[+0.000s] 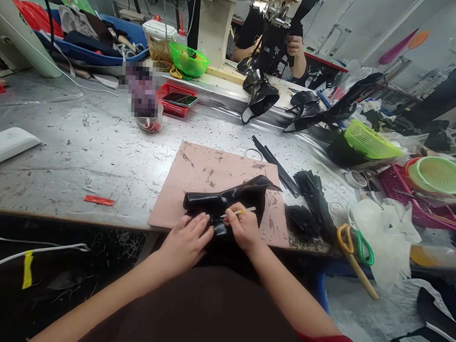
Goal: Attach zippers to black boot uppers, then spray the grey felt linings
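Observation:
A glossy black leather piece (227, 198) lies on a pink cutting mat (213, 173) at the near edge of the metal table. My left hand (186, 239) rests flat on its near end, fingers stretched out, pressing it down. My right hand (243, 226) pinches a thin white pen-like tool (245, 210) with its tip on the leather, right beside my left fingertips.
Black strips (278, 168) and a bundle of black pieces (313, 194) lie right of the mat. Scissors with yellow and green handles (354, 243) sit near white scraps. Coloured baskets (367, 141) crowd the right. Another person's hands work at a machine (281, 23) across the table.

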Demonstrator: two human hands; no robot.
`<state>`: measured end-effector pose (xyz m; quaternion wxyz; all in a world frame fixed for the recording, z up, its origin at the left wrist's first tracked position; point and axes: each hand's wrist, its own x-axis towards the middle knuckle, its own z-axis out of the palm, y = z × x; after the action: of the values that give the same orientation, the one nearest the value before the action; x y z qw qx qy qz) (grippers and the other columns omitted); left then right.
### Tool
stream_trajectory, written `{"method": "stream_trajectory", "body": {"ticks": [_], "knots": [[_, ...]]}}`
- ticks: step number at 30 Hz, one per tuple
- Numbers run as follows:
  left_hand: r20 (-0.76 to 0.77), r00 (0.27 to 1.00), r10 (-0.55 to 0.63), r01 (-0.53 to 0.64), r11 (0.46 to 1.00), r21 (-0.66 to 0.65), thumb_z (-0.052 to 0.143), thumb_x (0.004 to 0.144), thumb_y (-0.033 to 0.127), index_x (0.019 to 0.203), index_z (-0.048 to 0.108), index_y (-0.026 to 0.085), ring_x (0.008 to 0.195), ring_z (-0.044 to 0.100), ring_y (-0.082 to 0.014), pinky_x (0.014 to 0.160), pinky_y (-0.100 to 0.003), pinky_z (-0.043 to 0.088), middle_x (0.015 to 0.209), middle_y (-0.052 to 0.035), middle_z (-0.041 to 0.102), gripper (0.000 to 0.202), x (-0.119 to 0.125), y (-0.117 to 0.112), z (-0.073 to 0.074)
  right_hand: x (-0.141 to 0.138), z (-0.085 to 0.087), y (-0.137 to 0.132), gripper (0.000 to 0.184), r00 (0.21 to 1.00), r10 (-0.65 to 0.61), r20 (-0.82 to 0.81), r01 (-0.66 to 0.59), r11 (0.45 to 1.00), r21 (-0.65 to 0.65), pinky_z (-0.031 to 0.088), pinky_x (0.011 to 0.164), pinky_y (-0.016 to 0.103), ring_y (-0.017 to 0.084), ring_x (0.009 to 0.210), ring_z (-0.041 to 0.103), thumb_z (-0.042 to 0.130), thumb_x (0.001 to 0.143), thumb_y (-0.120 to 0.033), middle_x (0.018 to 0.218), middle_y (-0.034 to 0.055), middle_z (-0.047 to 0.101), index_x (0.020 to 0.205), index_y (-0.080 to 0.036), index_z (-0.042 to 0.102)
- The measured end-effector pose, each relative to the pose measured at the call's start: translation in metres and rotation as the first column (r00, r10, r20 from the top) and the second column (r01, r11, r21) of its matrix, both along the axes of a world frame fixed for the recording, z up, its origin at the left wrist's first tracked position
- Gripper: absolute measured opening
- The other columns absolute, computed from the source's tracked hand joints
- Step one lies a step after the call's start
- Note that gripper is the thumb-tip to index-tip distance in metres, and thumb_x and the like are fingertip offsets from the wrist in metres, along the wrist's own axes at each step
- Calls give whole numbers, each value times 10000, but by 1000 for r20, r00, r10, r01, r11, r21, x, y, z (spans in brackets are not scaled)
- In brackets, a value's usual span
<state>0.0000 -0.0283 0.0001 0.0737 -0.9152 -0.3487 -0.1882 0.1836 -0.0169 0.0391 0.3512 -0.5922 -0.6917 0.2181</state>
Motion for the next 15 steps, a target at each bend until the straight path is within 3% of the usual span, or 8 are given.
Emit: {"method": "stream_trajectory", "body": {"ticks": [8, 15], "knots": [[-17, 1000, 2, -3, 999, -46, 568, 762, 370, 1104, 584, 207, 1182, 464, -246, 940, -378, 311, 1259, -119, 538, 379, 0, 0, -2, 0, 0, -1, 208, 998, 26, 56, -26, 1000, 1, 466, 555, 228, 143, 564, 623, 410, 866, -307, 620, 20, 657, 724, -211, 528], [5, 1000, 0, 0, 1000, -4, 595, 738, 372, 1069, 587, 207, 1157, 486, -240, 915, -382, 315, 1231, -115, 562, 369, 1, 0, 0, -1, -1, -1, 223, 993, 42, 110, -43, 999, 14, 456, 551, 227, 146, 561, 619, 396, 870, -307, 621, 27, 652, 721, -209, 529]]}}
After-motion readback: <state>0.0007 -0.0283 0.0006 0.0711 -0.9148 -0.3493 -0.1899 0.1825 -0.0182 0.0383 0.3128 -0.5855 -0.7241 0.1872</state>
